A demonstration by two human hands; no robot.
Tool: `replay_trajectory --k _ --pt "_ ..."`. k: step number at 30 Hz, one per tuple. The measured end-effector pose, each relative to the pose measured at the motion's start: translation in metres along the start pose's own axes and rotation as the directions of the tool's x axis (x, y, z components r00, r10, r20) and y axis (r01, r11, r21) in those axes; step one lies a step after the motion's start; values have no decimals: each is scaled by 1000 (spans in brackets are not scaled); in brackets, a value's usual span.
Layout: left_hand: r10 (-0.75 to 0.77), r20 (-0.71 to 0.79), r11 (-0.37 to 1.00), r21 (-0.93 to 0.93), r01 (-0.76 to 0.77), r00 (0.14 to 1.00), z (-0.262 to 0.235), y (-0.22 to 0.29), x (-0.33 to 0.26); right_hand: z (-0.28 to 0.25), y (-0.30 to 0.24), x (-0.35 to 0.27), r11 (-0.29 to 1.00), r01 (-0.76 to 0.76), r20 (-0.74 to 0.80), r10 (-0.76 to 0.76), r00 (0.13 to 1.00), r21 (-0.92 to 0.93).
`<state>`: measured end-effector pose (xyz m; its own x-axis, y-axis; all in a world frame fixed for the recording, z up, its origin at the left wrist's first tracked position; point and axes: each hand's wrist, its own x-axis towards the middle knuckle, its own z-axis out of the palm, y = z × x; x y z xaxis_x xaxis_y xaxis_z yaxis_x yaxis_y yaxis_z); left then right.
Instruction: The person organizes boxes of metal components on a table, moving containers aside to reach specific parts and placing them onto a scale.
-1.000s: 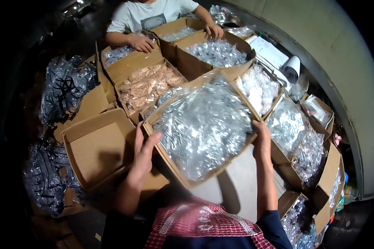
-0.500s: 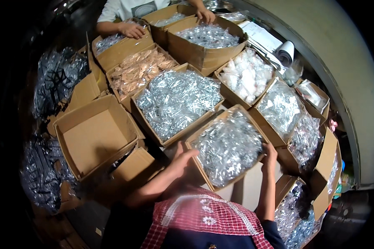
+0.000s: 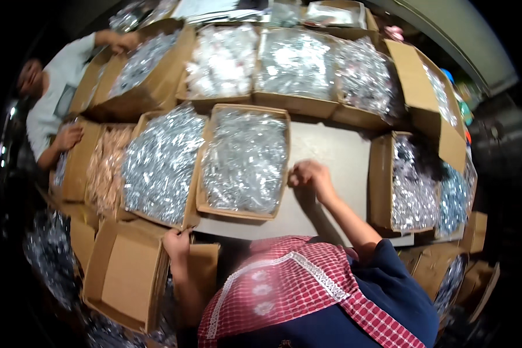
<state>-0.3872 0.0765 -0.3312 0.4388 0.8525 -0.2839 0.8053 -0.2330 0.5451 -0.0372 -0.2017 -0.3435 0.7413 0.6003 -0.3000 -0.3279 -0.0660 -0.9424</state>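
1. The right hand (image 3: 308,175) is curled into a loose fist against the right wall of a shallow cardboard box (image 3: 245,161); whether the fingers actually grip the rim I cannot tell.
2. That box sits on the pale, matte desk (image 3: 330,156) and is heaped with crinkly clear plastic packets that glint silver.
3. The left hand (image 3: 177,243) rests with bent fingers on the near corner of a neighbouring box (image 3: 162,165), filled with the same shiny packets (this one lies just beside the first, walls touching).
4. An empty brown carton (image 3: 124,278), flaps open, stands below the left hand.
5. Further left a box of coppery packets (image 3: 105,168) lies beside another person's hand (image 3: 68,137).
6. More cardboard boxes of glossy packets (image 3: 298,64) line the far side of the desk.
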Motion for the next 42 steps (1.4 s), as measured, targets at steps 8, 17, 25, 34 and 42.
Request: replay_trajectory --k 8,17,25,34,42 --pt "15 108 959 281 -45 994 -12 56 3 -62 28 -52 841 -24 -400 -231 887 -541" --pt "379 445 925 -152 -349 811 41 46 -30 -27 45 32 64 142 90 -511 855 -988" --pt "473 853 798 -307 -519 223 167 179 -110 -159 -106 -79 448 455 329 -332 884 -770" --pt "771 548 637 -663 -393 326 239 435 -162 -459 -225 -175 781 260 -325 -504 800 -568" --pt "617 583 759 -618 -205 528 259 618 -220 -593 -235 -129 837 -21 -367 -218 904 -547"
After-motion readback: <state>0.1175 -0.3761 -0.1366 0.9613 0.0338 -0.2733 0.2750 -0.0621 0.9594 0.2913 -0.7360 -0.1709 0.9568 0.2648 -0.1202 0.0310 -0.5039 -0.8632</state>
